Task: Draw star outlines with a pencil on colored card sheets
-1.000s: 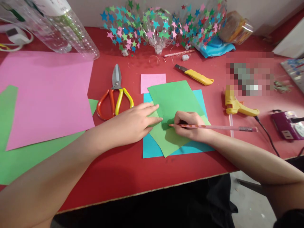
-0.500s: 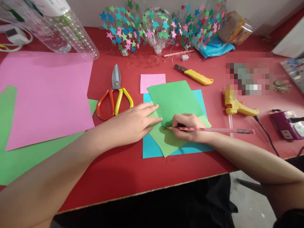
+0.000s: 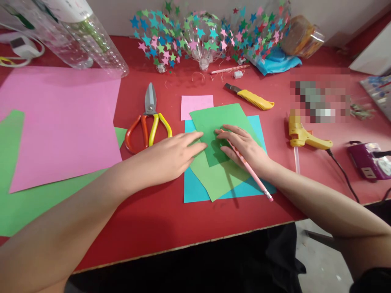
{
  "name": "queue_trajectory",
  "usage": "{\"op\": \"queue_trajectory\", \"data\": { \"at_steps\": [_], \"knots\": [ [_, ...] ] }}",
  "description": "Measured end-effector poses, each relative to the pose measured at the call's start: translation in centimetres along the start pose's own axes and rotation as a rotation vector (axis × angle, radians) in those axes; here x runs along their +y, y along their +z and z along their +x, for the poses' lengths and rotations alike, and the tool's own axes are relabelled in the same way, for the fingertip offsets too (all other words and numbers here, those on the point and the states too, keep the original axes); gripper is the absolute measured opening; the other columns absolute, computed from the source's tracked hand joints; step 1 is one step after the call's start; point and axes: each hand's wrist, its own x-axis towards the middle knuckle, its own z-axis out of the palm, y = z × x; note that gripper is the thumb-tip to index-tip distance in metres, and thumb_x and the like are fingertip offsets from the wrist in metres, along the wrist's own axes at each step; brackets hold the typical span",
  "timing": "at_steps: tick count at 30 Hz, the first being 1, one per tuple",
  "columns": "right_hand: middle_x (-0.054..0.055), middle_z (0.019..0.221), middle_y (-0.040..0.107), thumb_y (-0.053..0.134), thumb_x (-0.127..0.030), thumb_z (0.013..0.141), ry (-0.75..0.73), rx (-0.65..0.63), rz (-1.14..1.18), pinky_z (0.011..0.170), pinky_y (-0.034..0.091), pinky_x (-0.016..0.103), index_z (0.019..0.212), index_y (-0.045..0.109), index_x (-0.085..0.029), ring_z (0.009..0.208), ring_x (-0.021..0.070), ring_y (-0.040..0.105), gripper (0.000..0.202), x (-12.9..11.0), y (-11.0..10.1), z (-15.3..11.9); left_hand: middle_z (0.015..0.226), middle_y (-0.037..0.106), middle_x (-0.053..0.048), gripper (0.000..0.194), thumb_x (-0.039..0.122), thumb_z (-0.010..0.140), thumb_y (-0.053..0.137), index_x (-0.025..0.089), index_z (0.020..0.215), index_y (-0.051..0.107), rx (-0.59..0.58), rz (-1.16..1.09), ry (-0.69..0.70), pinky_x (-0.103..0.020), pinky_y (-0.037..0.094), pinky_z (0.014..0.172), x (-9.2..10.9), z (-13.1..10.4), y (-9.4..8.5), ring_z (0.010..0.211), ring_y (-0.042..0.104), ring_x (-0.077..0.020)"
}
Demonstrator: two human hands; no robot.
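My left hand [image 3: 180, 152] lies flat with fingers stretched out, their tips on the left edges of the green papers. A darker green sheet [image 3: 220, 116] overlaps a light green sheet [image 3: 210, 183], and both rest on a blue sheet [image 3: 194, 191]. Over the dark green sheet, my right hand [image 3: 244, 148] holds a pink pencil [image 3: 252, 173] between its fingers, the eraser end slanting down toward the table's front. A small pink paper [image 3: 195, 106] sits partly under the stack's top left. Scissors [image 3: 149, 118] with red and yellow handles lie beside my left hand.
A yellow utility knife [image 3: 255, 99] lies behind the papers. To the right are a yellow glue gun [image 3: 301, 136] and a purple power box [image 3: 369, 160]. Large pink paper [image 3: 67, 126] covers the left side; clear bottles [image 3: 91, 44] and star decorations [image 3: 201, 36] stand behind.
My right hand has moved up the dark green sheet and its fingers have spread. The pencil has swung from nearly level to slanting, its tip off the lower edge. My left hand stays put.
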Motion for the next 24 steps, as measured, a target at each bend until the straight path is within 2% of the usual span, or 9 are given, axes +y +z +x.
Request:
{"op": "queue_trajectory", "data": {
  "at_steps": [3, 6, 7, 9, 12, 15, 20, 22, 24],
  "knots": [
    [0.01, 0.102, 0.073, 0.055, -0.033, 0.096, -0.04, 0.054, -0.041, 0.097, 0.047, 0.046, 0.103, 0.063, -0.018, 0.108, 0.0265, 0.063, 0.018, -0.4, -0.3, -0.1, 0.15, 0.042, -0.019, 0.043, 0.012, 0.097, 0.036, 0.009, 0.138, 0.049, 0.055, 0.011, -0.033, -0.045, 0.043, 0.11, -0.3, 0.1, 0.5, 0.133, 0.049, -0.0288],
    [0.005, 0.078, 0.072, 0.054, -0.032, 0.096, -0.082, 0.123, -0.014, 0.09, 0.05, 0.043, 0.092, 0.065, -0.019, 0.081, 0.0209, 0.066, 0.018, -0.6, -0.6, -0.1, 0.149, 0.043, -0.019, 0.041, 0.013, 0.098, 0.034, 0.009, 0.135, 0.051, 0.086, 0.013, -0.024, -0.046, 0.043, 0.11, -0.5, 0.2, 0.8, 0.134, 0.047, -0.0291],
    [0.005, 0.082, 0.073, 0.054, -0.032, 0.096, -0.08, 0.124, -0.004, 0.09, 0.05, 0.042, 0.095, 0.065, -0.019, 0.083, 0.0213, 0.066, 0.017, -0.6, -0.7, -0.1, 0.149, 0.043, -0.019, 0.04, 0.013, 0.099, 0.034, 0.01, 0.134, 0.052, 0.085, 0.012, -0.018, -0.047, 0.043, 0.11, -0.5, 0.3, 0.8, 0.134, 0.047, -0.0298],
    [0.009, 0.106, 0.073, 0.056, -0.033, 0.095, -0.047, 0.082, -0.003, 0.094, 0.049, 0.043, 0.108, 0.063, -0.019, 0.107, 0.0256, 0.063, 0.02, -0.5, -0.7, -0.1, 0.15, 0.041, -0.019, 0.039, 0.014, 0.099, 0.035, 0.011, 0.133, 0.054, 0.075, 0.006, -0.014, -0.05, 0.043, 0.109, -0.4, 0.3, 0.8, 0.134, 0.047, -0.0316],
    [0.012, 0.135, 0.061, 0.06, -0.036, 0.093, -0.001, -0.034, -0.037, 0.106, 0.042, 0.049, 0.122, 0.056, -0.018, 0.135, 0.0311, 0.045, 0.035, -0.2, -0.4, 0.0, 0.149, 0.039, -0.021, 0.037, 0.016, 0.098, 0.036, 0.01, 0.13, 0.055, 0.058, -0.02, -0.019, -0.05, 0.043, 0.11, -0.2, 0.3, 0.6, 0.134, 0.046, -0.0327],
    [0.012, 0.119, 0.07, 0.06, -0.038, 0.092, -0.01, -0.028, -0.102, 0.106, 0.04, 0.052, 0.116, 0.06, -0.019, 0.127, 0.0317, 0.053, 0.03, -0.3, -0.4, -0.1, 0.146, 0.039, -0.02, 0.031, 0.022, 0.097, 0.042, 0.012, 0.123, 0.057, 0.056, -0.049, -0.058, -0.051, 0.042, 0.11, 0.1, 0.4, 0.5, 0.133, 0.046, -0.0331],
    [0.008, 0.082, 0.072, 0.061, -0.033, 0.091, -0.091, 0.111, -0.132, 0.099, 0.045, 0.048, 0.094, 0.067, -0.018, 0.084, 0.0237, 0.067, 0.017, -0.7, -0.7, -0.2, 0.142, 0.039, -0.021, 0.034, 0.024, 0.094, 0.048, 0.011, 0.125, 0.052, 0.064, -0.007, -0.091, -0.052, 0.043, 0.109, 0.8, 0.4, 0.3, 0.133, 0.045, -0.0359],
    [0.008, 0.087, 0.073, 0.059, -0.032, 0.092, -0.098, 0.1, -0.097, 0.098, 0.047, 0.046, 0.097, 0.067, -0.018, 0.085, 0.023, 0.067, 0.016, -0.7, -0.6, -0.1, 0.143, 0.039, -0.022, 0.037, 0.021, 0.094, 0.045, 0.009, 0.13, 0.05, 0.068, 0.039, -0.083, -0.052, 0.042, 0.109, 1.1, 0.5, 0.3, 0.133, 0.044, -0.0366],
    [0.012, 0.109, 0.072, 0.058, -0.032, 0.093, -0.076, 0.059, -0.074, 0.101, 0.046, 0.047, 0.11, 0.064, -0.017, 0.109, 0.0269, 0.063, 0.023, -0.5, -0.5, -0.1, 0.143, 0.038, -0.024, 0.04, 0.018, 0.095, 0.042, 0.007, 0.132, 0.049, 0.082, 0.068, -0.076, -0.054, 0.041, 0.11, 1.4, 0.6, 0.5, 0.133, 0.043, -0.0379]
  ]
}}
